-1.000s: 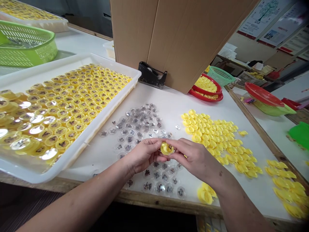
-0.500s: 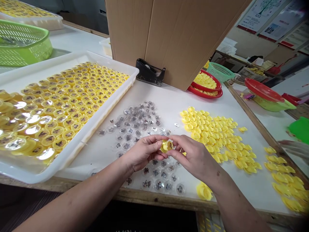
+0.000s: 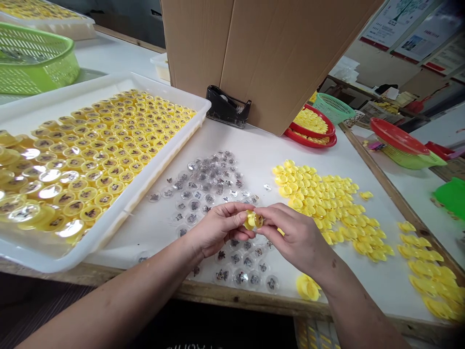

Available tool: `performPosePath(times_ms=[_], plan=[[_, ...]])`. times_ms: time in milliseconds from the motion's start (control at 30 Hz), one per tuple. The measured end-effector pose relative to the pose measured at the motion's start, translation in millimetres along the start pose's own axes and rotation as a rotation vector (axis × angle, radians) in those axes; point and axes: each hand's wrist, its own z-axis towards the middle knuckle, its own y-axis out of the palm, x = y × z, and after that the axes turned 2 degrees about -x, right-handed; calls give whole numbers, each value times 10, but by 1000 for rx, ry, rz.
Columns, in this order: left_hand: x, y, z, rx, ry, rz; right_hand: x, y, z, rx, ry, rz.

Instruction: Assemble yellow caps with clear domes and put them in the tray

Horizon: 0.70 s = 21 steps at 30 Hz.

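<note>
My left hand (image 3: 221,228) is closed on a small yellow plastic cup-like piece (image 3: 250,221). Thumb and fingers of my right hand (image 3: 290,230) pinch a clear round cover with a dark printed picture (image 3: 258,220) against the yellow piece's open side. Whether the cover is seated on it I cannot tell. Below and behind my hands lie many clear printed covers (image 3: 194,205) on the white table. To the right spreads a heap of loose yellow pieces (image 3: 319,194). One short stack of yellow pieces (image 3: 307,287) stands by the front edge.
At the left, a white tray (image 3: 145,194) holds rows of yellow pieces with printed covers. A black tape dispenser (image 3: 228,107) stands before a large cardboard sheet (image 3: 269,58). Red plates (image 3: 331,127) and a green basket (image 3: 58,68) are further back. Wooden strips edge the table (image 3: 254,165).
The yellow piece and clear cover have turned slightly between my fingers, the two hands staying together. The view has shifted a little. A blurred hand at the far right edge is gone.
</note>
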Motion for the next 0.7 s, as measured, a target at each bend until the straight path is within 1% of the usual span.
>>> performPosePath(times_ms=[133,300,367,433,500,600,700], plan=[[-5,10,-1,17,22,21,-29,2,7,20,-8,-8],[-8,21,-5,49,48,16,-59,47,10,81,-90,-97],[-12,19,-6,61,50,31,-67,88,4,110,-100,-112],[-18,18,-7,55,39,59,-75,131,-4,141,-82,-105],[-20,28,-12,25,37,96,-91,166,-12,160,-45,-94],[-9,66,-30,-1,104,200,-124,195,-20,163,24,-79],[10,109,-53,15,166,291,-129,206,-36,193,127,27]])
